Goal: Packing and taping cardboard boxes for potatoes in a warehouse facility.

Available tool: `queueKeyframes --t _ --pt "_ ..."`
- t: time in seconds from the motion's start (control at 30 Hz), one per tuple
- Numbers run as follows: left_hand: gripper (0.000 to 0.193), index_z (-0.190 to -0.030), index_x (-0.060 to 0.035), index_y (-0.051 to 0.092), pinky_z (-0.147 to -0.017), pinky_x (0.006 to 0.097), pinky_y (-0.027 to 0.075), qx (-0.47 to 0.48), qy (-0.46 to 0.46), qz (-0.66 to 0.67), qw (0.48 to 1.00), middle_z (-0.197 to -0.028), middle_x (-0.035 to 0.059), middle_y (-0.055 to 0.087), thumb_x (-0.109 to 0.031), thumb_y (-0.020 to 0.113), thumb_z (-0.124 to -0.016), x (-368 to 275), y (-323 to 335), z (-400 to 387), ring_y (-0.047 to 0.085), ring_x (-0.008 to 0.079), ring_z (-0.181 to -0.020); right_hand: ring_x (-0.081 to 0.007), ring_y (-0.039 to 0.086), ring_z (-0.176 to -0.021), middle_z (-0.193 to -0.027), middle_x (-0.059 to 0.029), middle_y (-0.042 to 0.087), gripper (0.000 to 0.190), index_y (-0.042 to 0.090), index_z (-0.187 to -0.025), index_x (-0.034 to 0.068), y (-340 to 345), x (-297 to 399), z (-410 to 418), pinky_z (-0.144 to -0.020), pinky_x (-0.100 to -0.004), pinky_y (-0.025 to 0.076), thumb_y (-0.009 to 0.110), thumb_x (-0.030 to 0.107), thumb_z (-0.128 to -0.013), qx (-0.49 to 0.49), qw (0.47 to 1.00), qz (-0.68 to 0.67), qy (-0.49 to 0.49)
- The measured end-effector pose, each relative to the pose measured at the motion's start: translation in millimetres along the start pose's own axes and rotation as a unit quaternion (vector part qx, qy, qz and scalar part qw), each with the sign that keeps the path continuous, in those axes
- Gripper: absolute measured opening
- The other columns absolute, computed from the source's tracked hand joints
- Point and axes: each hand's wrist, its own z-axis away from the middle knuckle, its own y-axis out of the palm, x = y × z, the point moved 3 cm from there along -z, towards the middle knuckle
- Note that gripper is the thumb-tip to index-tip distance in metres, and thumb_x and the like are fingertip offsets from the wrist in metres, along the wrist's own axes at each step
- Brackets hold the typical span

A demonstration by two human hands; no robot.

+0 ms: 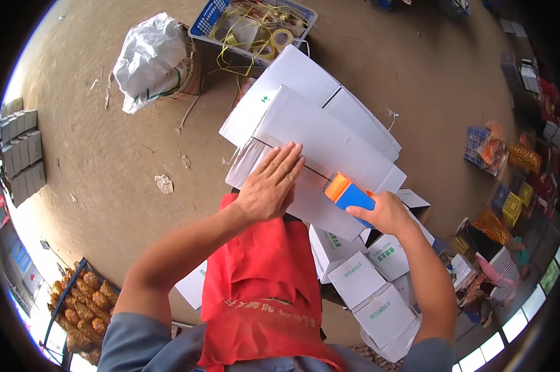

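Observation:
A flattened white cardboard carton lies across my lap, over another flat carton. My left hand rests palm down on its near flaps, fingers stretched out along the dark slit between them. It holds nothing. In my right hand is a blue-and-orange hand tool, perhaps a tape dispenser or stapler. Its orange end meets the cardboard beside the slit; the working part is hidden. A red apron covers my front.
Ahead stands a blue plastic crate with tape rolls and yellow strapping. White plastic sheeting covers a sack at its left. Several white printed cartons sit by my right side. Filled mesh sacks are piled left; people work far right.

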Motion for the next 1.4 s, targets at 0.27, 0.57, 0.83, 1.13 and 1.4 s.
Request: queueKeyframes --t 0.27,0.57,0.83,1.13,1.4 --pt "0.076 -0.155 0.0013 0.043 -0.131 0.0419 0.019 0.089 0.07 -0.059 0.992 -0.167 0.0147 0.034 -0.042 0.057 -0.094 -31 39 -14 0.027 0.026 -0.157 -0.0228 0.07 -0.06 -0.067 -0.0096 0.069 0.057 0.072 -0.109 0.001 -8 -11 13 -0.064 -0.0359 0.056 0.074 0.054 -0.089 0.044 0.997 -0.066 0.001" --pt "0.077 -0.15 0.0036 0.049 -0.13 0.0429 0.021 0.09 0.063 -0.106 0.988 -0.166 0.0166 0.036 -0.047 0.058 -0.092 -35 43 -13 0.03 0.0276 -0.156 -0.0239 0.073 -0.065 -0.067 -0.0102 0.072 0.055 0.075 -0.101 0.001 -11 -158 68 -0.069 -0.0377 0.058 0.077 0.054 -0.086 0.038 0.998 0.006 0.046" --pt "0.083 -0.15 0.0055 0.046 -0.129 0.0479 0.021 0.107 0.06 -0.1 0.987 -0.166 0.0211 0.034 -0.039 0.068 -0.084 -37 49 -16 0.029 0.034 -0.156 -0.0317 0.069 -0.062 -0.065 -0.0154 0.067 0.059 0.072 -0.081 0.0 12 -231 57 -0.066 -0.0413 0.056 0.075 0.059 -0.085 -0.061 0.996 -0.05 -0.048" --pt "0.082 -0.15 0.0042 0.047 -0.128 0.0493 0.023 0.087 0.058 -0.112 0.988 -0.165 0.0216 0.035 -0.034 0.068 -0.08 -37 53 -15 0.031 0.0357 -0.155 -0.0371 0.07 -0.073 -0.075 -0.0192 0.072 0.065 0.076 -0.084 0.001 26 -279 31 -0.077 -0.0456 0.056 0.069 0.065 -0.087 -0.004 0.998 -0.068 -0.008" --pt "0.08 -0.151 0.0046 0.043 -0.127 0.0532 0.022 0.09 0.058 -0.129 0.986 -0.165 0.0238 0.032 -0.033 0.063 -0.083 -35 58 -11 0.029 0.0399 -0.155 -0.0291 0.069 -0.063 -0.063 -0.0117 0.068 0.057 0.074 -0.079 0.005 43 -255 4 -0.071 -0.0418 0.056 0.069 0.061 -0.091 -0.042 0.997 -0.067 0.003"
